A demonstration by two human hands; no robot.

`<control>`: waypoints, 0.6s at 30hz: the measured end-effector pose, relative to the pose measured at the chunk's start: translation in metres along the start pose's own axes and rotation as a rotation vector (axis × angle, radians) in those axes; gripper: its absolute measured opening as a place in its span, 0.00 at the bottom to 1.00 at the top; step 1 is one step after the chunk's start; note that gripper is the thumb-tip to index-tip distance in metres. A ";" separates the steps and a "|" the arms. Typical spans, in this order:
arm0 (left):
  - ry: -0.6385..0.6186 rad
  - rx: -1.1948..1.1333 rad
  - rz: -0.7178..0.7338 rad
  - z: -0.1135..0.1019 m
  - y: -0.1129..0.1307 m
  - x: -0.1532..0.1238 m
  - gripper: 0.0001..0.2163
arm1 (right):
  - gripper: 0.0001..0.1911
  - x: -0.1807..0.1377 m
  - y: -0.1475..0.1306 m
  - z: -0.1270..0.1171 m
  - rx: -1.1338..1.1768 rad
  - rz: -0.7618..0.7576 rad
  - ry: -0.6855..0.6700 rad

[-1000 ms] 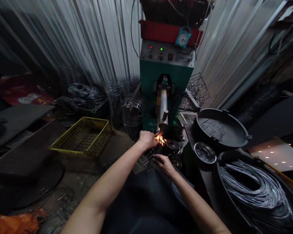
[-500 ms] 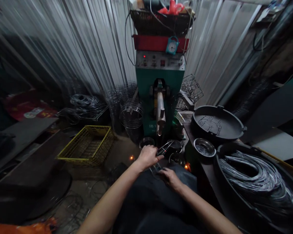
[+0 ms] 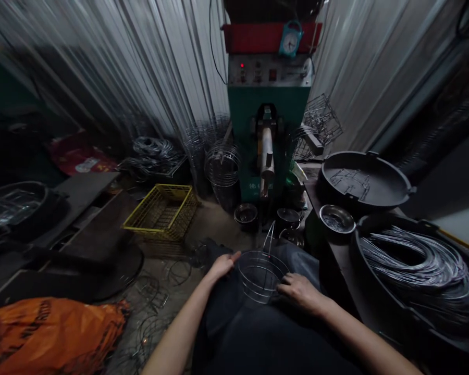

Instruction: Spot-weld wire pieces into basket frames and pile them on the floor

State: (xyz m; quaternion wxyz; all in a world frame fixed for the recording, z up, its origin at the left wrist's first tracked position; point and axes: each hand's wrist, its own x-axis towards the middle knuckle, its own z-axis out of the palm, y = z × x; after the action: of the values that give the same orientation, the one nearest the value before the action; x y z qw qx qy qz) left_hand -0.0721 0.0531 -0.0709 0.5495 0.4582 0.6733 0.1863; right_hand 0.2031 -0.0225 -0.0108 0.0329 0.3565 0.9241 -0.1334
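A round wire frame (image 3: 262,301) of stacked thin rings, with a narrow looped wire standing up at its far side, sits above my dark apron (image 3: 242,333). On its right side, my right hand (image 3: 300,292) has its fingers curled on the rings. My left hand (image 3: 222,265) is at the frame's left rim with fingers stretched towards it; whether it touches the wire is hard to see. Beyond the frame stands a green machine (image 3: 254,135) with a cylindrical metal arm (image 3: 266,151) pointing towards me.
To the right are a shallow black pan (image 3: 386,182), a small metal bowl (image 3: 336,219) and a large pan of bundled wires (image 3: 410,260). A yellow wire basket (image 3: 160,211) stands left. An orange sack (image 3: 50,333) and loose wire rings (image 3: 152,291) lie on the floor. Small bowls (image 3: 246,213) sit under the machine.
The hands, close together around the wire frame before, are now apart on its two sides. The frame has come lower, its rings facing up. My view has tilted down and turned slightly left.
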 end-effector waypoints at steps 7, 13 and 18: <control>-0.068 -0.202 0.151 0.037 0.011 0.006 0.12 | 0.14 -0.009 0.019 0.010 -0.125 -0.083 0.040; 0.066 -0.528 0.222 0.051 0.013 0.012 0.17 | 0.12 0.009 0.061 0.031 -0.091 0.032 0.136; 0.087 -0.591 0.200 0.050 0.006 0.016 0.16 | 0.14 0.018 0.067 0.047 -0.024 0.047 0.193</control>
State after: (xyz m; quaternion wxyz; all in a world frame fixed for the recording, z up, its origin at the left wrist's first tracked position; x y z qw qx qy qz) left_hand -0.0241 0.0565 -0.0920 0.6087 0.3342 0.5643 0.4465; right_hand 0.2331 0.0241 -0.0735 -0.0488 0.3889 0.9159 -0.0866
